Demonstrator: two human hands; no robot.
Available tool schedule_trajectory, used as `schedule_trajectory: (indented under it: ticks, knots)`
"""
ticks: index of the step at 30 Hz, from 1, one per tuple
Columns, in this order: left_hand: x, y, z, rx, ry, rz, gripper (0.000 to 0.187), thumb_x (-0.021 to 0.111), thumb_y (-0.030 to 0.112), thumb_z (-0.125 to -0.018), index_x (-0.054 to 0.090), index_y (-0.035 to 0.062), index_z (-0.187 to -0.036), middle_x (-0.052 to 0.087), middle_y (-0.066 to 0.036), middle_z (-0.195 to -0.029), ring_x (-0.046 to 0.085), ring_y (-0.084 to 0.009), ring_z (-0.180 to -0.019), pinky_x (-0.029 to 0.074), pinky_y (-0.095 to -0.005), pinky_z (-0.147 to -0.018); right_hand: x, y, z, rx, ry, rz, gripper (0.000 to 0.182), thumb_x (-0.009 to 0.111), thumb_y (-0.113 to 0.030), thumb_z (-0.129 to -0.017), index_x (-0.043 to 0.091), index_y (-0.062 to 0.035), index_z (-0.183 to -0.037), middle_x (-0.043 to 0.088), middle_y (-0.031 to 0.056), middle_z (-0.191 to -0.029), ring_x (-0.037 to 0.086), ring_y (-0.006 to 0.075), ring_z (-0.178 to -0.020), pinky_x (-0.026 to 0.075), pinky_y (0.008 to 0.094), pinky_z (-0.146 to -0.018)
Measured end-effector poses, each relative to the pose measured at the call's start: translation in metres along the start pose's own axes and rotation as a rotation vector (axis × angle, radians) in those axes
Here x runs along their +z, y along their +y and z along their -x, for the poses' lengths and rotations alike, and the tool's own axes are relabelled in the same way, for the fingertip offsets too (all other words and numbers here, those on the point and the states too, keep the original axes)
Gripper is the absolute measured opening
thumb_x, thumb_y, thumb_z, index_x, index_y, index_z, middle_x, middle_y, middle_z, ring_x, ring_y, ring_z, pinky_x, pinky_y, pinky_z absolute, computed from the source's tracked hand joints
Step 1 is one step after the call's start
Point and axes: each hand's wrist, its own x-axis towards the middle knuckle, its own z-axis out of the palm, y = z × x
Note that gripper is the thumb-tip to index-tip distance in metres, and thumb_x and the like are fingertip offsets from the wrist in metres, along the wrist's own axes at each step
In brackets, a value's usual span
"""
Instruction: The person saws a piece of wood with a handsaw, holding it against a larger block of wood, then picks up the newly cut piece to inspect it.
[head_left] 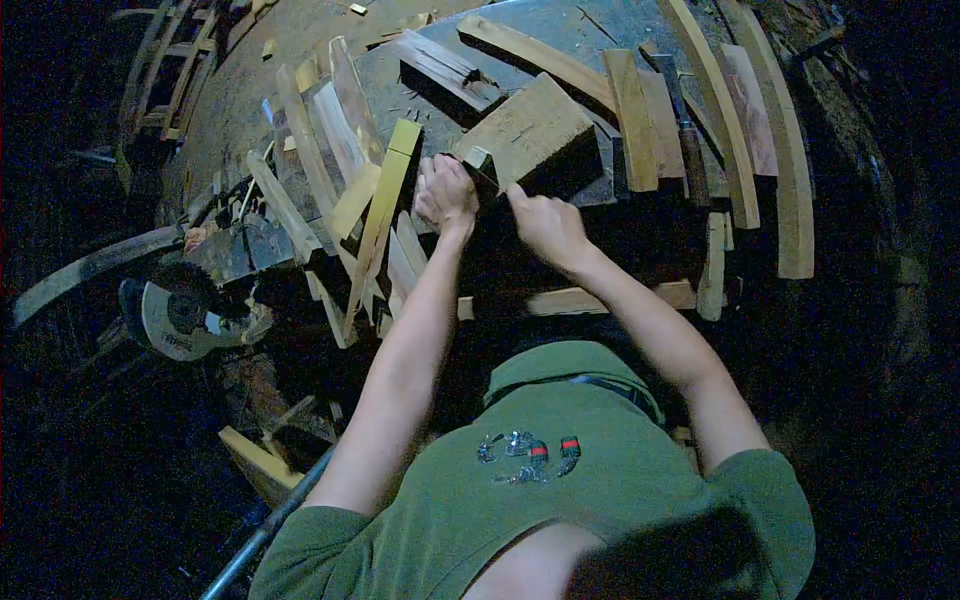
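Note:
My left hand [445, 195] is closed around a small wooden piece [478, 160] at the near corner of a thick wooden block [530, 130]. My right hand [545, 225] sits just right of it, fingers pinched on a thin dark tool or strip that reaches toward the small piece; what it is stays unclear. Both hands rest at the front edge of a dark workbench [560, 30] covered with wood offcuts.
Long curved wooden slats [790, 180] lie at the right. A pile of flat strips [375, 210] leans at the left of my hands. A circular saw [185, 315] sits lower left. Wooden frames [170, 70] stand far left. A metal pipe [265, 530] runs bottom left.

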Motion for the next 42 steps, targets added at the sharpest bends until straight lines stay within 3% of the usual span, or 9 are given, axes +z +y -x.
schedule_trajectory:
  ticks: [4,9,11,17,19,24,33,39,42]
  knots:
    - [-0.002,0.0,0.0,0.004,-0.008,0.013,0.029,0.036,0.029,-0.087,0.054,0.0061,-0.081,0.053,-0.012,-0.09,0.055,-0.0307,-0.08,0.044,-0.044,-0.065,0.01,-0.01,-0.029,0.046,-0.018,-0.02,0.025,0.043,-0.008,-0.079,0.046,-0.0061,-0.104,0.059,0.0159,-0.06,0.061,0.0319,-0.053,0.048,0.0419,-0.043]
    - [0.002,0.001,-0.001,-0.047,-0.045,-0.001,0.029,0.037,0.029,-0.087,0.054,0.0066,-0.081,0.053,-0.011,-0.092,0.055,-0.031,-0.08,0.044,-0.0437,-0.064,-0.006,0.01,0.031,0.044,-0.054,-0.013,0.011,0.044,-0.01,-0.079,0.045,-0.0087,-0.09,0.059,0.0142,-0.057,0.061,0.0314,-0.05,0.048,0.0424,-0.041]
    - [0.007,-0.003,0.003,0.002,0.075,0.007,0.028,0.038,0.028,-0.087,0.054,0.007,-0.079,0.054,-0.011,-0.088,0.056,-0.0307,-0.079,0.044,-0.0436,-0.064,-0.007,0.013,0.048,0.065,-0.101,0.014,0.01,0.043,-0.01,-0.079,0.044,-0.0087,-0.089,0.06,0.0146,-0.057,0.061,0.032,-0.05,0.048,0.0428,-0.041]
    - [0.022,-0.012,0.0,0.012,0.126,0.006,0.026,0.039,0.027,-0.086,0.052,0.0078,-0.075,0.054,-0.01,-0.081,0.057,-0.0294,-0.073,0.045,-0.0423,-0.059,0.015,-0.011,-0.032,0.034,0.041,-0.009,0.012,0.043,-0.011,-0.08,0.045,-0.0085,-0.092,0.06,0.0153,-0.06,0.061,0.0322,-0.052,0.049,0.0433,-0.043]
    - [0.025,-0.009,-0.004,0.068,0.177,-0.002,0.025,0.04,0.027,-0.086,0.051,0.0087,-0.074,0.054,-0.009,-0.08,0.057,-0.0286,-0.069,0.045,-0.0415,-0.056,0.009,-0.008,-0.025,0.03,0.042,-0.001,0.012,0.043,-0.012,-0.08,0.045,-0.0085,-0.092,0.06,0.0152,-0.06,0.061,0.0321,-0.052,0.049,0.0432,-0.043]
    - [0.007,-0.001,0.0,-0.033,0.031,-0.023,0.028,0.038,0.027,-0.086,0.054,0.0064,-0.077,0.054,-0.01,-0.085,0.056,-0.0289,-0.076,0.044,-0.0438,-0.062,-0.016,0.012,0.05,0.103,-0.127,0.032,0.021,0.044,-0.008,-0.078,0.047,-0.0077,-0.098,0.059,0.0166,-0.059,0.06,0.0331,-0.053,0.048,0.0449,-0.046]
    - [0.006,0.0,0.0,-0.009,0.054,0.014,0.027,0.039,0.026,-0.086,0.053,0.0061,-0.076,0.054,-0.01,-0.086,0.056,-0.0295,-0.076,0.045,-0.0433,-0.062,0.009,-0.014,-0.03,0.074,-0.03,-0.026,0.02,0.043,-0.009,-0.078,0.046,-0.0087,-0.098,0.059,0.0173,-0.061,0.061,0.0358,-0.059,0.048,0.0464,-0.048]
    - [0.028,-0.012,-0.003,0.003,0.091,0.077,0.027,0.038,0.026,-0.086,0.054,0.0059,-0.077,0.055,-0.01,-0.085,0.056,-0.0291,-0.078,0.045,-0.0431,-0.065,-0.018,0.008,0.051,0.113,-0.14,0.026,0.021,0.042,-0.009,-0.078,0.046,-0.0083,-0.099,0.059,0.0159,-0.06,0.06,0.0342,-0.053,0.048,0.0463,-0.046]
    - [0.01,-0.001,-0.002,0.024,0.05,0.05,0.027,0.038,0.026,-0.086,0.054,0.0061,-0.077,0.055,-0.009,-0.085,0.056,-0.0288,-0.079,0.044,-0.0429,-0.066,-0.001,0.004,0.027,0.068,-0.067,0.043,0.02,0.042,-0.008,-0.078,0.046,-0.0079,-0.099,0.059,0.0162,-0.058,0.06,0.034,-0.051,0.048,0.0461,-0.045]
